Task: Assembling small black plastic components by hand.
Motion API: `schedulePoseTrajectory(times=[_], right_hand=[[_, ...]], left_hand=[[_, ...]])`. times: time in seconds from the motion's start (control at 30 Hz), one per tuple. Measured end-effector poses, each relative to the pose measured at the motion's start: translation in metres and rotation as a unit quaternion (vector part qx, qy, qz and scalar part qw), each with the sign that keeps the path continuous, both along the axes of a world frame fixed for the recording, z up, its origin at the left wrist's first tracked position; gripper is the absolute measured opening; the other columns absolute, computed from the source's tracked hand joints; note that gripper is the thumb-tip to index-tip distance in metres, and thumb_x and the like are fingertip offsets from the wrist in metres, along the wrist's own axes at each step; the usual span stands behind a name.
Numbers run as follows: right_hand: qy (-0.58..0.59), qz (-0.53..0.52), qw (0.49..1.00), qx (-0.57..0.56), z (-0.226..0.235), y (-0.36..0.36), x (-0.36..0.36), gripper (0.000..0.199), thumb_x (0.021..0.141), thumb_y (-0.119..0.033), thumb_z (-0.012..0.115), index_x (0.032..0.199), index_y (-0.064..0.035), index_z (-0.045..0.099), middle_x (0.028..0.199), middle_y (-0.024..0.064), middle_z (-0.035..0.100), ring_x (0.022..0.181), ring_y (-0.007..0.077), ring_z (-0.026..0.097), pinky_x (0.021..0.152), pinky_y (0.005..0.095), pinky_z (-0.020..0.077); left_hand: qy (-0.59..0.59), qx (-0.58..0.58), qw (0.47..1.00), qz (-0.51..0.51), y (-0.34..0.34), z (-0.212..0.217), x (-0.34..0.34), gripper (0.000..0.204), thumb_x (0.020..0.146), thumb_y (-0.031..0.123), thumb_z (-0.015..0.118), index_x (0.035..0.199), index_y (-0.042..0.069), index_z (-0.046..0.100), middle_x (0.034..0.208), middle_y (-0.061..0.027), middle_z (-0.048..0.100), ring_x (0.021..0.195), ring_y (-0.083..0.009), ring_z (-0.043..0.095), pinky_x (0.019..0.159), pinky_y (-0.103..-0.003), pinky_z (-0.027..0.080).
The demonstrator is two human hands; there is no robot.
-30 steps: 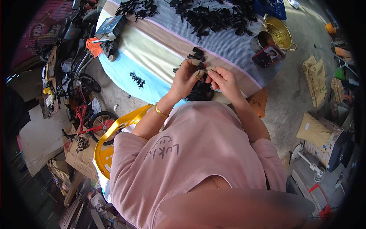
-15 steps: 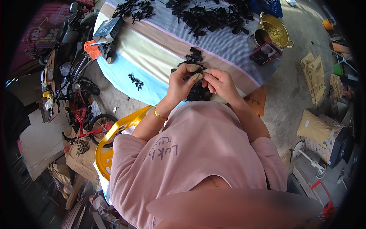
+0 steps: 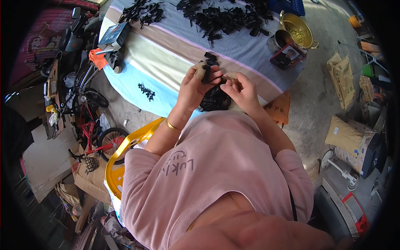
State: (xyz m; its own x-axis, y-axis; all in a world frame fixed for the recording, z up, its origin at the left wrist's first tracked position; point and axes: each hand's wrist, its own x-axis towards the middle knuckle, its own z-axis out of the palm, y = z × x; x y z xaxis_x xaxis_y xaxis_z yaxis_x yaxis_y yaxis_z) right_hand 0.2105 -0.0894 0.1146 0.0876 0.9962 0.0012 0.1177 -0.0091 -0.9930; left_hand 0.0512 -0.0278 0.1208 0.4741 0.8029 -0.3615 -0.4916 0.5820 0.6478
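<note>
At the table's near edge, my left hand (image 3: 195, 83) grips a small black plastic part (image 3: 206, 73) between thumb and fingers; the thumb wears a tan finger cover. Just right of it, my right hand (image 3: 241, 89) has its fingers curled, with thumb and covered forefinger close together near the part. Whether a tiny piece sits in that pinch is too small to make out. Below and between the hands lies a heap of black parts (image 3: 215, 99), partly hidden by them. A few more black pieces (image 3: 211, 57) lie just beyond my left hand.
Large piles of black parts (image 3: 227, 21) cover the far side of the cloth-covered table (image 3: 166, 54). A small cluster (image 3: 146, 92) lies at left. At right stand a gold pot (image 3: 307, 30), a metal cup (image 3: 280, 41) and a phone (image 3: 288, 56). A yellow chair (image 3: 112, 166) is beside me.
My hands have moved slightly apart. The left has turned so the black part shows in its fingers, and the right has drawn back a little. The view has shifted slightly.
</note>
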Motion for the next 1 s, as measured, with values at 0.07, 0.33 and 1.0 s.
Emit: schedulePoseTrajectory(times=[0.07, 0.33, 1.0], right_hand=[[-0.039, -0.005, 0.999, -0.002, 0.002, -0.001, 0.001, 0.016, 0.079, -0.006, 0.062, 0.094, 0.0004, 0.058, 0.078, 0.0011, 0.058, 0.063, 0.0039, 0.050, 0.055, 0.0180, 0.0417], [-0.048, -0.012, 0.987, 0.154, -0.001, 0.002, -0.007, 0.012, 0.072, 0.002, 0.066, 0.081, 0.0002, 0.059, 0.073, 0.0057, 0.060, 0.059, 0.0081, 0.055, 0.051, 0.0207, 0.0442], [0.149, 0.084, 0.972, -0.160, -0.001, 0.007, -0.001, 0.023, 0.090, -0.012, 0.046, 0.105, 0.0019, 0.055, 0.067, 0.0000, 0.051, 0.048, 0.0007, 0.033, 0.041, 0.0146, 0.0251]], left_hand=[[-0.029, -0.049, 0.998, -0.017, 0.003, -0.004, -0.004, 0.024, 0.092, 0.012, 0.034, 0.112, 0.001, 0.041, 0.111, -0.0163, 0.052, 0.099, -0.0255, 0.056, 0.085, -0.035, 0.048], [-0.008, -0.041, 0.995, -0.088, -0.014, -0.009, -0.006, 0.031, 0.091, 0.013, 0.039, 0.120, 0.003, 0.040, 0.108, -0.0112, 0.053, 0.094, -0.0197, 0.057, 0.083, -0.032, 0.048], [0.128, 0.179, 0.969, -0.114, -0.006, -0.007, -0.006, 0.029, 0.083, 0.002, 0.055, 0.108, -0.001, 0.040, 0.104, -0.0104, 0.053, 0.095, -0.0144, 0.053, 0.083, -0.027, 0.044]])
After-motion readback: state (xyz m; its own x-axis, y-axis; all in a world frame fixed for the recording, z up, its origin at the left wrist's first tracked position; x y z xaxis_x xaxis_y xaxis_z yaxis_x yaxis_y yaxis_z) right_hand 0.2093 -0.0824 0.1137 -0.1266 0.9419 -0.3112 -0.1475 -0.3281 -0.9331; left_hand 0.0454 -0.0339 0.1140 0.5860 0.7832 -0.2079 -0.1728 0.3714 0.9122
